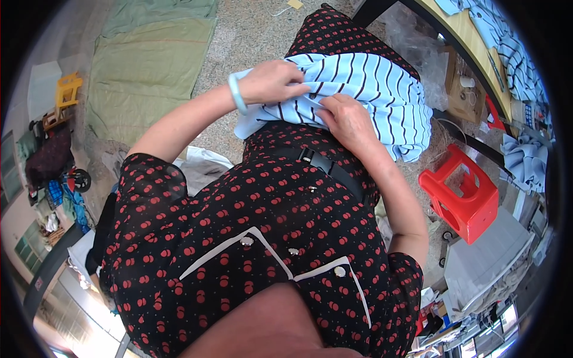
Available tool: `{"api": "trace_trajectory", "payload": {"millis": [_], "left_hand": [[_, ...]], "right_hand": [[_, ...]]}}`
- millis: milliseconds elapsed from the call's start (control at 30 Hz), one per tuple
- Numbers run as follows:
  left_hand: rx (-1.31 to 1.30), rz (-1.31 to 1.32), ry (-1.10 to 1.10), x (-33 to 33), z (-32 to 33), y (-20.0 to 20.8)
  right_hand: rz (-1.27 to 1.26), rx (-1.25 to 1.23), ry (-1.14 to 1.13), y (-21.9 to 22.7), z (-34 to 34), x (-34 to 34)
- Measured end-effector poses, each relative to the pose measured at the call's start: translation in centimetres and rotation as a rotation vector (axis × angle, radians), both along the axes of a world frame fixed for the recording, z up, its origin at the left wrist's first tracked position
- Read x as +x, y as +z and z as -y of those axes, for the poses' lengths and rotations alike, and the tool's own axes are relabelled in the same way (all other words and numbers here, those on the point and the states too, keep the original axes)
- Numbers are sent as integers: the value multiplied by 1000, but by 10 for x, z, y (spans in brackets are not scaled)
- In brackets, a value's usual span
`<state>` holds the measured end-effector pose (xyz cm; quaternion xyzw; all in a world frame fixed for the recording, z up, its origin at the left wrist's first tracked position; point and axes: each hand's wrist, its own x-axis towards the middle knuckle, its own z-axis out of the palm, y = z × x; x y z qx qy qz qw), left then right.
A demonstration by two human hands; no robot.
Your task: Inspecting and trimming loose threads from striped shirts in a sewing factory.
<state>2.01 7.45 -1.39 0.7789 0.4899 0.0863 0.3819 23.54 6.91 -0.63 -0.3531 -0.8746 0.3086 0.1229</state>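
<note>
A light blue garment with dark stripes (382, 80) lies bunched across my lap. My left hand (271, 82), with a pale bangle (237, 93) on its wrist, pinches the cloth near its left part, thumb and fingers drawn together. Just to the right and nearer to me, my right hand (349, 119) grips the same garment with bent fingers. Between the two hands a small dark button (312, 95) shows on the cloth. The fingertips are partly hidden in the folds.
A red plastic stool (462, 194) stands at the right. Above it is a table (498, 71) with more blue striped cloth (513, 59). Green sheeting (149, 71) covers the floor at left. Farther left sits a yellow stool (68, 89).
</note>
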Motion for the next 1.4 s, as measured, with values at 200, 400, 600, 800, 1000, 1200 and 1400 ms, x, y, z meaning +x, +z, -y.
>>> {"api": "trace_trajectory", "payload": {"millis": [200, 400, 600, 800, 1000, 1200, 1400], "left_hand": [[46, -142, -107, 31, -12, -2], [-32, -69, -100, 24, -20, -11], [-78, -112, -103, 27, -16, -15], [-232, -25, 7, 26, -21, -14], [-366, 69, 138, 25, -23, -12], [-326, 33, 124, 26, -22, -10], [-289, 40, 129, 27, -18, -14]], "right_hand": [[0, -5, -31, -5, 4, -1], [-142, -31, -135, -12, 5, -5], [-93, -45, -86, -20, 6, -7], [-172, 5, -118, -22, 5, -8], [-215, -82, -121, -13, 4, -8], [-185, -24, -112, -17, 5, -13], [-190, -42, -150, -19, 6, -14]]}}
